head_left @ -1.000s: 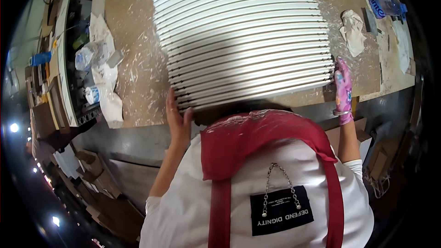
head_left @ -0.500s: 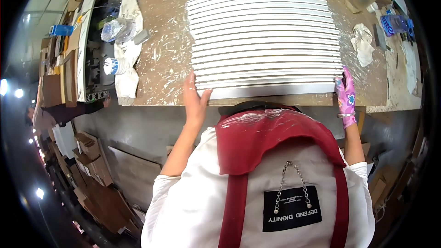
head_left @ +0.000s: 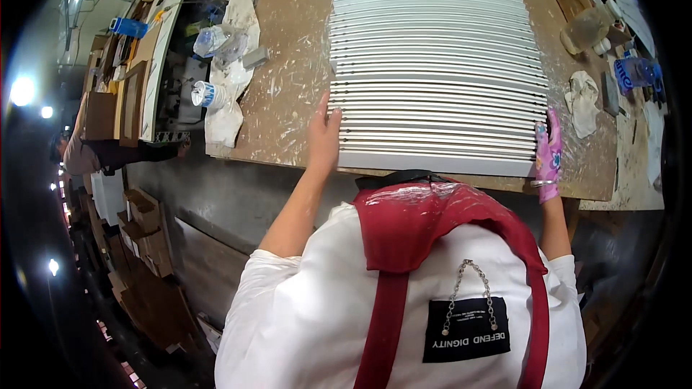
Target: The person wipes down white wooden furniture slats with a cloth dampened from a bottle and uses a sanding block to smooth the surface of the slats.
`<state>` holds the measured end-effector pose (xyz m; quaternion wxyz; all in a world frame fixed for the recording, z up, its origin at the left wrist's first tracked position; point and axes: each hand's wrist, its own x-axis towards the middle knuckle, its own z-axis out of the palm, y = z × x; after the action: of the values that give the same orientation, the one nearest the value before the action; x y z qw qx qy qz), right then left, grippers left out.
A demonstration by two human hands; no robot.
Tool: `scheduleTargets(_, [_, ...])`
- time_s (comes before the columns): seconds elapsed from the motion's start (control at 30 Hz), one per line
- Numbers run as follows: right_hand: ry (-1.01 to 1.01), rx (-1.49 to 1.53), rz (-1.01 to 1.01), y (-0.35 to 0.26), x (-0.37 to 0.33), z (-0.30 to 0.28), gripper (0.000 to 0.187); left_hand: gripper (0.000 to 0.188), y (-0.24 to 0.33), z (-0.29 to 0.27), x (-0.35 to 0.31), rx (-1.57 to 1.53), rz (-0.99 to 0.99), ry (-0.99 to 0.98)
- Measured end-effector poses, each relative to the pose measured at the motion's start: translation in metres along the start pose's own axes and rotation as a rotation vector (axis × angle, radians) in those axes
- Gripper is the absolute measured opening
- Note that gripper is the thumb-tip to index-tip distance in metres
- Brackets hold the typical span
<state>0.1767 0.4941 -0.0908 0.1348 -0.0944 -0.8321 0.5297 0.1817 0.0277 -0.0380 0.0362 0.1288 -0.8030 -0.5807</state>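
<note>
Long white slats [head_left: 432,72] lie side by side in a row on the brown worktable, running away from me. Their ends make up the left and right sides of the row. Bare, my left hand [head_left: 326,133] rests against the left ends near the front, fingers stretched forward and thumb apart. At the right ends, my right hand [head_left: 548,151] wears a pink flowered glove; its fingers point forward along the slat ends, apart from the thumb. Neither hand is closed round a slat. The nearest slat has a broad pale face along the table's front edge.
A crumpled white cloth [head_left: 582,104] and a cloudy jug [head_left: 587,29] are on the right. A blue-labelled bottle [head_left: 634,73] lies beyond them. At the left, a paper cup [head_left: 205,94] and clear plastic bottles [head_left: 216,42] sit by a stained cloth [head_left: 225,124]. Another person [head_left: 90,157] is far left.
My left hand has moved farther forward along the left slat ends, its thumb leaving the nearest slat's corner. The right hand stays at the right ends. The view has turned slightly.
</note>
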Motion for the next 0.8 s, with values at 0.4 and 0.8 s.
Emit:
scheduleTargets(0.4, [-0.082, -0.600, -0.292, -0.036, 0.119, 0.012, 0.063, 0.056, 0.022, 0.007, 0.129, 0.512, 0.438, 0.168])
scheduleTargets(0.8, [-0.408, -0.942, -0.614, -0.124, 0.171, 0.125, 0.063, 0.072, 0.043, 0.091, 0.223, 0.994, 0.561, -0.186])
